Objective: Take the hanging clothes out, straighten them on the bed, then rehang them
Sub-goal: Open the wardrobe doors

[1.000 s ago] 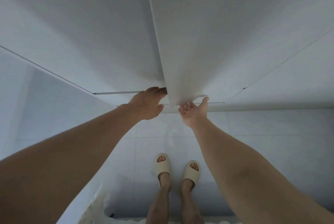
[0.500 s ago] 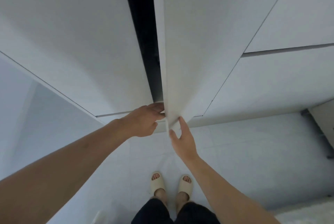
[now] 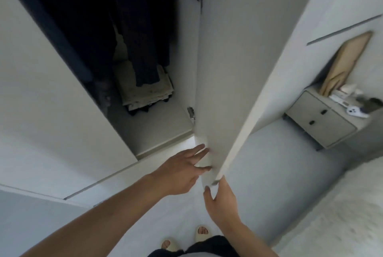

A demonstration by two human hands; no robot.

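The white wardrobe door stands swung wide open. Inside, dark clothes hang in the shadowed compartment above a stack of folded pale fabric on the wardrobe floor. My left hand has straight fingers lying against the inner face of the door near its bottom edge. My right hand holds the door's lower corner, with the thumb on the inner side and the fingers behind the edge. No garment is in either hand.
The closed left wardrobe door is beside the opening. A grey nightstand with small items and a beige cloth stands at the right. A white fuzzy bed cover fills the lower right. My slippered feet stand on the pale floor.
The right wardrobe door has swung from a narrow gap to wide open, showing the hanging clothes. Both hands moved with its lower edge, and the view turned right.
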